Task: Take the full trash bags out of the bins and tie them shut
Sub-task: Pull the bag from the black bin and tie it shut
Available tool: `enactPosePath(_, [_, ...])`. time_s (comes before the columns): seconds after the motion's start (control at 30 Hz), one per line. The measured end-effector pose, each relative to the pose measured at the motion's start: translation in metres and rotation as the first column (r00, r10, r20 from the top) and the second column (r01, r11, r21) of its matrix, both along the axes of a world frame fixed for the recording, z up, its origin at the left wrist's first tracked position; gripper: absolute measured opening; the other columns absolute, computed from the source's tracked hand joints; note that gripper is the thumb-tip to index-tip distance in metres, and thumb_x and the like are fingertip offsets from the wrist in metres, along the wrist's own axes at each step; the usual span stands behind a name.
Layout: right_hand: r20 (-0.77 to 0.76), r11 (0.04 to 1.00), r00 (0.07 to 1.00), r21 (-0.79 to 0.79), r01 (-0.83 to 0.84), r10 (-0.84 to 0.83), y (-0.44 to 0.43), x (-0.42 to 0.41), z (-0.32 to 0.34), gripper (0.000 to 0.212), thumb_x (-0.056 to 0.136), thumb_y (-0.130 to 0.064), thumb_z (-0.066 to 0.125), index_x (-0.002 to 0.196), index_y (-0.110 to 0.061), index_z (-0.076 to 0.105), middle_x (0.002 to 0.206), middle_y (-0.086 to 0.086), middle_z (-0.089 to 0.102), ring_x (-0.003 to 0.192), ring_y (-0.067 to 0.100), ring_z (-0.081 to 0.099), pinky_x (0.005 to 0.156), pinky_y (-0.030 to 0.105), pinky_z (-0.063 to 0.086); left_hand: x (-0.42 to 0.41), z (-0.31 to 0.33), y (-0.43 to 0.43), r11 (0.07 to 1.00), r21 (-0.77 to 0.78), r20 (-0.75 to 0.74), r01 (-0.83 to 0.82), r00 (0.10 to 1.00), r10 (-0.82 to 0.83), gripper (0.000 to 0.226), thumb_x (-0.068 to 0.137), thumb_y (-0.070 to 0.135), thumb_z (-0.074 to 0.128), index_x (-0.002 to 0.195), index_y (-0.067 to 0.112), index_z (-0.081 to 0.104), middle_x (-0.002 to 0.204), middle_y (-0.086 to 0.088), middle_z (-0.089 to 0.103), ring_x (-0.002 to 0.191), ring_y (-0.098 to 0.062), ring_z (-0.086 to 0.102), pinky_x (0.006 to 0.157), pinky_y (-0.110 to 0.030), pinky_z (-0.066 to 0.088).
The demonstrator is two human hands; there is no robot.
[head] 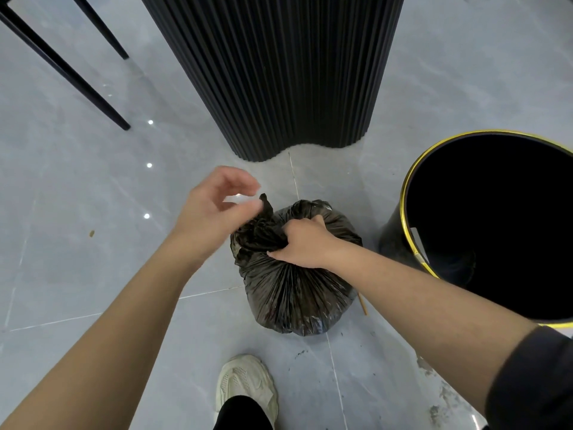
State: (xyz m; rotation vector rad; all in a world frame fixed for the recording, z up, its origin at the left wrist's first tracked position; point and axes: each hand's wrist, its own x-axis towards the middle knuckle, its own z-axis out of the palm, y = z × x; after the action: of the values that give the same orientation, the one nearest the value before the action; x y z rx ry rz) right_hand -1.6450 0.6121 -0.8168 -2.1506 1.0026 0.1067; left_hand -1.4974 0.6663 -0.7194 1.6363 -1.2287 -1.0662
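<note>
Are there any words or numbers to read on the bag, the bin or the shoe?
No readable text in this picture.
trash bag: plain black, no print.
bin: black with a yellow rim, no label to read; a pale patch inside the rim is too small to tell.
shoe: no brand or mark shows.

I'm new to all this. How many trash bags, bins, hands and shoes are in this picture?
trash bag: 1
bin: 1
hands: 2, the left hand and the right hand
shoe: 1
Total: 5
</note>
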Motion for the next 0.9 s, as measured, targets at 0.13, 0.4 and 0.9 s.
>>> enactPosePath(0.13, [-0.025,0.999,0.999,-0.040,-0.025,0.024,0.003,0.001,0.002,0.038,0.089,-0.050,0.046,0.063,-0.024,0.048,0.062,-0.009,0.048,0.077,0.020,0.049,0.092,0.041,0.029,-0.009,-0.028,0.008,0.900,0.184,0.658,0.396,0.631,-0.412,0.051,0.082,0.017,0.057,0.131,0.024,0.046,0.126,0.010,0.053,0.122,-0.006,0.044,0.117,-0.032,0.017])
enactPosePath(0.4, [-0.028,0.999,0.999,-0.034,-0.042,0.041,0.003,-0.002,-0.002,0.031,0.089,-0.041,0.050,0.073,-0.017,0.063,0.063,-0.007,0.052,0.079,0.020,0.056,0.094,0.040,0.028,0.001,-0.047,0.010,0.976,0.202,0.863,0.082,0.457,-0.217,0.039,0.069,0.006,0.032,0.093,0.004,0.064,0.086,-0.012,0.064,0.076,-0.035,0.059,0.066,-0.035,0.046])
enactPosePath(0.9, [-0.067,0.993,0.993,-0.060,-0.099,0.095,0.007,0.002,0.002,0.039,0.089,-0.041,0.047,0.055,-0.022,0.044,0.059,-0.006,0.047,0.066,0.019,0.049,0.080,0.039,0.024,-0.012,-0.065,0.016,0.857,0.430,0.796,0.286,0.328,-0.509,0.027,0.087,0.022,0.025,0.079,0.014,0.050,0.072,0.001,0.049,0.069,-0.025,0.050,0.065,-0.032,0.026])
